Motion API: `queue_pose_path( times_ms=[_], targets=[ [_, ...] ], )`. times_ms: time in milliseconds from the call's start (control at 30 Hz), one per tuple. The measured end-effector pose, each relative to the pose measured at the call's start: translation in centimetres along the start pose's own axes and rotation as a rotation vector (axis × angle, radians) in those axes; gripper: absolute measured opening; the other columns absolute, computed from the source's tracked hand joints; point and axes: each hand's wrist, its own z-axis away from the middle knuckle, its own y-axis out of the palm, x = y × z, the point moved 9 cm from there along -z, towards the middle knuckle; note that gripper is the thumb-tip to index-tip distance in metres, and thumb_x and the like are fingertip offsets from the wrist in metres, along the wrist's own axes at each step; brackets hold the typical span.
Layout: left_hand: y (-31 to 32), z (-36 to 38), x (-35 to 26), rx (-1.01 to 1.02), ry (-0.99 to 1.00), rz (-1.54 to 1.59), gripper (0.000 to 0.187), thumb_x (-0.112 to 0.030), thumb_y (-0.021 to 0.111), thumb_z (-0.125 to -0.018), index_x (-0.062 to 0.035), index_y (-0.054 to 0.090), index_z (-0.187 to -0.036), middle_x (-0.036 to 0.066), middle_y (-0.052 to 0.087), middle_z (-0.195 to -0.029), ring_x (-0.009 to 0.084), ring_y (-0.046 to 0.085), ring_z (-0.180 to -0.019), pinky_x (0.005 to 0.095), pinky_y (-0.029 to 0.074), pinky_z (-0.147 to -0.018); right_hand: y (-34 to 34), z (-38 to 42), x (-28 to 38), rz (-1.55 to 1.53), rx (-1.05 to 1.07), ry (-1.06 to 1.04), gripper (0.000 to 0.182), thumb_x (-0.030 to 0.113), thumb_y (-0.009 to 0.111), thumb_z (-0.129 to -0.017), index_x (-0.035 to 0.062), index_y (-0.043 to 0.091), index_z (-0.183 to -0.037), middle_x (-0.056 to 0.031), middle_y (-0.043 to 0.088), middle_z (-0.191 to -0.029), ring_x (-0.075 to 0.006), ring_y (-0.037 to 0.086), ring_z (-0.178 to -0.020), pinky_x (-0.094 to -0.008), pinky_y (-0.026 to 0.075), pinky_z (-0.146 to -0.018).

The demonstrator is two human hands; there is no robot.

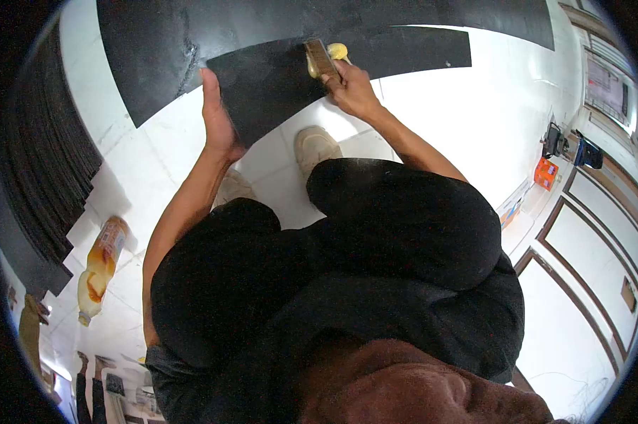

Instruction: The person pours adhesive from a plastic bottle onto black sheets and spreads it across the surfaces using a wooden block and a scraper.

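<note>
A curved black strip [276, 81] lies across the pale floor in front of me, beside a larger dark sheet [149, 42]. My left hand [219, 120] rests against the strip's left end, one digit stretched out along the edge; part of its fingers is hidden. Farther right, my right hand [351, 88] is closed around a flat brown brush-like tool [322, 59] with pale yellow along its side. Next to that tool shows a rounded yellow piece [338, 51], close to my fingers. The tool sits over the strip.
A tall stack of dark sheets [40, 141] stands at the left. Near it lies a bottle with yellowish and brown contents [101, 268]. An orange box [546, 174] is by the right wall. My shoes [317, 148] are just below the strip.
</note>
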Motion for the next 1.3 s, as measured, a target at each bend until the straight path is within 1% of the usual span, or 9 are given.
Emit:
queue_pose_path(
  times_ms=[367, 433, 500, 667, 833, 967, 1000, 1033, 1300],
  targets=[
    [0.2, -0.3, 2.0, 0.169, -0.191, 0.107, 0.059, -0.055, 0.031, -0.103, -0.011, 0.055, -0.135, 0.009, 0.063, -0.127, 0.024, 0.062, -0.116, 0.0451, 0.048, -0.104, -0.1, -1.0, 13.6, -0.187, 0.047, -0.313, 0.027, 0.017, 0.06, -0.098, 0.0035, 0.064, -0.12, -0.0081, 0.065, -0.076, -0.0102, 0.055, -0.057, -0.0301, 0.046, -0.054],
    [0.1, -0.3, 1.9, 0.227, -0.191, 0.109, 0.058, -0.055, 0.031, -0.104, -0.0119, 0.056, -0.134, 0.009, 0.064, -0.124, 0.0234, 0.062, -0.114, 0.0435, 0.048, -0.105, -0.1, -0.7, 15.2, -0.147, 0.107, -0.253, 0.026, 0.015, 0.061, -0.097, 0.0028, 0.064, -0.12, -0.0115, 0.067, -0.083, -0.0131, 0.059, -0.062, -0.0308, 0.046, -0.055],
    [-0.4, -0.7, 2.3, 0.243, -0.208, 0.159, 0.055, -0.052, 0.033, -0.103, -0.0105, 0.064, -0.121, 0.008, 0.069, -0.115, 0.0231, 0.067, -0.106, 0.0437, 0.055, -0.095, -1.3, 1.2, 19.3, -0.15, 0.017, -0.577, 0.025, 0.009, 0.058, -0.091, 0.0046, 0.064, -0.114, -0.0214, 0.067, -0.093, -0.0384, 0.067, -0.08, -0.0472, 0.054, -0.073],
    [-1.4, -0.6, 2.0, 0.296, -0.276, 0.152, 0.052, -0.051, 0.036, -0.103, -0.0113, 0.065, -0.118, 0.008, 0.069, -0.114, 0.0222, 0.066, -0.107, 0.0425, 0.053, -0.096, -0.6, 2.4, 17.6, -0.18, 0.138, -0.526, 0.037, 0.002, 0.06, -0.086, 0.0083, 0.063, -0.122, -0.0166, 0.068, -0.1, -0.0381, 0.066, -0.09, -0.0464, 0.055, -0.077],
    [-1.5, -0.7, 1.2, 0.235, -0.262, 0.117, 0.049, -0.047, 0.038, -0.104, -0.0096, 0.061, -0.126, 0.008, 0.066, -0.122, 0.0226, 0.065, -0.111, 0.0411, 0.051, -0.101, -0.5, 2.2, 18.0, 0.059, -0.2, -0.914, 0.055, 0.0, 0.07, -0.078, 0.0129, 0.062, -0.132, -0.0098, 0.068, -0.122, -0.0278, 0.068, -0.098, -0.0424, 0.054, -0.079],
    [-1.6, -1.2, 0.0, 0.632, -0.348, 0.286, 0.054, -0.051, 0.035, -0.105, -0.0105, 0.059, -0.132, 0.009, 0.065, -0.127, 0.0227, 0.064, -0.114, 0.0417, 0.052, -0.1, 2.5, 5.9, 16.5, 0.251, -0.093, -0.961, 0.058, -0.001, 0.068, -0.075, 0.0169, 0.064, -0.13, -0.0019, 0.065, -0.131, -0.0188, 0.064, -0.116, -0.0338, 0.05, -0.073],
    [-3.7, -1.3, -1.0, 0.085, -0.184, -0.144, 0.061, -0.055, 0.033, -0.105, -0.0092, 0.055, -0.138, 0.012, 0.062, -0.133, 0.0235, 0.062, -0.118, 0.0423, 0.052, -0.101, 3.1, 6.5, 15.3, 0.31, -0.024, -0.959, 0.057, 0.001, 0.067, -0.076, 0.0177, 0.064, -0.13, 0.0011, 0.064, -0.132, -0.0156, 0.061, -0.12, -0.0293, 0.047, -0.071],
    [-4.0, -1.6, -1.2, 0.085, -0.18, -0.144, 0.061, -0.055, 0.033, -0.105, -0.0092, 0.055, -0.138, 0.012, 0.062, -0.133, 0.0235, 0.062, -0.118, 0.0423, 0.052, -0.101, 2.7, 6.7, 14.2, 0.311, -0.025, -0.963, 0.057, 0.001, 0.067, -0.076, 0.0177, 0.064, -0.13, 0.0011, 0.064, -0.132, -0.0156, 0.061, -0.12, -0.0293, 0.047, -0.071],
    [-1.8, -1.4, -0.6, 0.53, -0.303, 0.236, 0.066, -0.058, 0.031, -0.104, -0.0067, 0.049, -0.143, 0.014, 0.058, -0.139, 0.0253, 0.059, -0.124, 0.0432, 0.049, -0.105, 1.4, 4.6, 13.4, 0.153, -0.193, -0.916, 0.064, 0.006, 0.067, -0.071, 0.0197, 0.061, -0.134, 0.0012, 0.062, -0.136, -0.0176, 0.059, -0.123, -0.0327, 0.05, -0.077]
  ],
)
